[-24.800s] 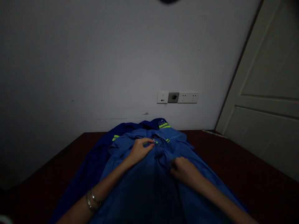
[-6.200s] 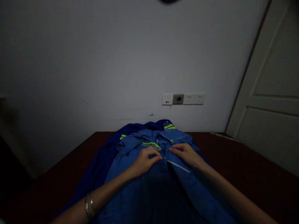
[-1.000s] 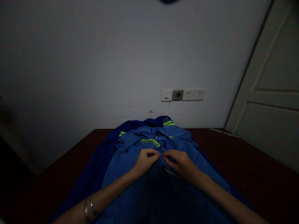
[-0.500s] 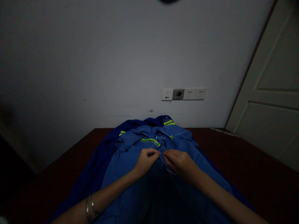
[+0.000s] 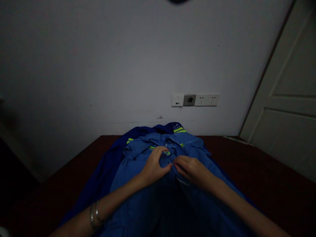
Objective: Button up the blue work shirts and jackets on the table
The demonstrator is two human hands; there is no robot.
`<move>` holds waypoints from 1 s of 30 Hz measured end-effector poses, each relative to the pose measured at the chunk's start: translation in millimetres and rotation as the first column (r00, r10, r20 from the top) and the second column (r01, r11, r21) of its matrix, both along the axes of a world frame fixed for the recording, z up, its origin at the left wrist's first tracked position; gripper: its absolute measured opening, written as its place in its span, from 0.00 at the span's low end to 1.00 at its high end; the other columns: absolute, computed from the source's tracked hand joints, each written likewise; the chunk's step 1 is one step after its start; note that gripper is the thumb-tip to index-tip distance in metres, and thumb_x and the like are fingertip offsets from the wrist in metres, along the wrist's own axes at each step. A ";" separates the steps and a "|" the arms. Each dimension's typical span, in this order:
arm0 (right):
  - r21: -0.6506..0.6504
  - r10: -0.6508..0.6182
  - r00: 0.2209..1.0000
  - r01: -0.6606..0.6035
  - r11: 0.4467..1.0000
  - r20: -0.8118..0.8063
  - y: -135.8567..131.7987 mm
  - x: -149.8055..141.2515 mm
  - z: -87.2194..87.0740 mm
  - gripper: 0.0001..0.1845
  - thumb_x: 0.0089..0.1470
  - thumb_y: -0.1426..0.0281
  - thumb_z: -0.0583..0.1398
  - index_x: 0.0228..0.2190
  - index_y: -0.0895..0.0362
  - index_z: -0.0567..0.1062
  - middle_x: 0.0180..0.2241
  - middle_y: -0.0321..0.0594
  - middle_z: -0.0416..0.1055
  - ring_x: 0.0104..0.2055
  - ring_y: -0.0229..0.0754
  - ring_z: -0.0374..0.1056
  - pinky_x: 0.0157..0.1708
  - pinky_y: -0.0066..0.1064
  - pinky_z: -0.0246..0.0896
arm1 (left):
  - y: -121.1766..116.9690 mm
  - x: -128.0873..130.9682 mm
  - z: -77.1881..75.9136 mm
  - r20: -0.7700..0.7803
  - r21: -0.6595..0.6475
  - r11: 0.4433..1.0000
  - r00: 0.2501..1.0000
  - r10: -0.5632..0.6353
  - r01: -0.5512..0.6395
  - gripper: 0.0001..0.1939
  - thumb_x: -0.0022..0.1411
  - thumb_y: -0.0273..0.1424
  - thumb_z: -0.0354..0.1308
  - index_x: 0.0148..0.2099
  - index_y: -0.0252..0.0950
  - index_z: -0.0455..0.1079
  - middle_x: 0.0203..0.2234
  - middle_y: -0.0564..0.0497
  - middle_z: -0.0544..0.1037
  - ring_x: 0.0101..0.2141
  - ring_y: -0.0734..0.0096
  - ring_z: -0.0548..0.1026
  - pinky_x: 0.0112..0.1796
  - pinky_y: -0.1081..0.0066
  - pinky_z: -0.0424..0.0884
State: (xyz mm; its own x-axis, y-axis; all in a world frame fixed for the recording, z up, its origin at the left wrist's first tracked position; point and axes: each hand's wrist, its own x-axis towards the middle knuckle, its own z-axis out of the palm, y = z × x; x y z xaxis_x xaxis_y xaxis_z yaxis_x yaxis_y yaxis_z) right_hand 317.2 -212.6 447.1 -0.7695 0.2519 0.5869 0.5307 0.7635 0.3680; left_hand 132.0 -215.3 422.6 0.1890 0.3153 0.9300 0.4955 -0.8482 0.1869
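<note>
A light blue shirt (image 5: pixel 134 168) lies spread out in front of me, its collar end toward the wall. Just right of its middle, my right hand (image 5: pixel 194 169) pinches the shirt's front edge between thumb and fingers. My left hand (image 5: pixel 154 166) is beside it, thumb and fingers spread apart in a C shape. The left thumb tip is close to the pinched edge; whether it touches cannot be made out. Under the shirt lies a darker blue garment (image 5: pixel 105 168) with yellow-green stripes. The pinched spot itself is hidden by my fingers, and the light is dim.
The garments rest on a dark red-brown table (image 5: pixel 224 158) that meets a pale wall (image 5: pixel 123 72). Sockets and switches (image 5: pixel 207 99) are set in the wall above it. A panelled door (image 5: pixel 288 98) stands at the right. A flat strip (image 5: pixel 237 140) lies near the back right edge.
My left hand has opened from a pinch at the shirt's edge, its fingers lifting up and away from the thumb. My right hand keeps its pinch, almost in place.
</note>
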 end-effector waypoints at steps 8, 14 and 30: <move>-0.010 0.032 0.995 -0.031 0.999 0.097 -0.1 4.0 3.6 0.11 0.58 0.72 0.48 0.35 0.60 0.69 0.32 0.43 0.69 0.35 0.39 0.67 0.34 0.29 0.63 | 10.2 -4.0 -3.1 -0.250 -0.129 0.990 0.965 -0.082 0.051 0.21 0.49 0.27 0.59 0.48 0.34 0.68 0.46 0.45 0.72 0.48 0.64 0.69 0.50 0.63 0.62; -0.038 0.042 0.996 -0.039 0.999 0.082 -1.3 5.9 4.8 0.12 0.58 0.73 0.47 0.35 0.60 0.69 0.32 0.43 0.69 0.34 0.38 0.67 0.34 0.29 0.63 | 12.8 -6.8 -4.8 -0.246 -0.184 0.982 0.965 -0.088 0.042 0.11 0.53 0.29 0.57 0.40 0.34 0.73 0.37 0.48 0.77 0.40 0.68 0.73 0.43 0.70 0.65; 0.142 -0.026 0.991 0.007 0.990 0.133 -0.9 2.6 3.7 0.10 0.57 0.74 0.49 0.35 0.61 0.69 0.30 0.43 0.69 0.33 0.39 0.67 0.31 0.28 0.62 | 12.3 -4.6 -3.0 -0.338 -0.180 0.984 0.940 -0.051 -0.011 0.13 0.55 0.27 0.54 0.43 0.34 0.72 0.37 0.48 0.76 0.39 0.68 0.71 0.43 0.72 0.63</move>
State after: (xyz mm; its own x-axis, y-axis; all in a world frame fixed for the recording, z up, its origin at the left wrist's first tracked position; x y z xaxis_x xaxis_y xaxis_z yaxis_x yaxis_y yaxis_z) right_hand 319.7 -213.5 450.8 -0.8402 0.1873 0.5088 0.4810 0.6906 0.5401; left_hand 127.4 -202.9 419.6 0.4920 0.4610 0.7385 0.5389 -0.8275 0.1575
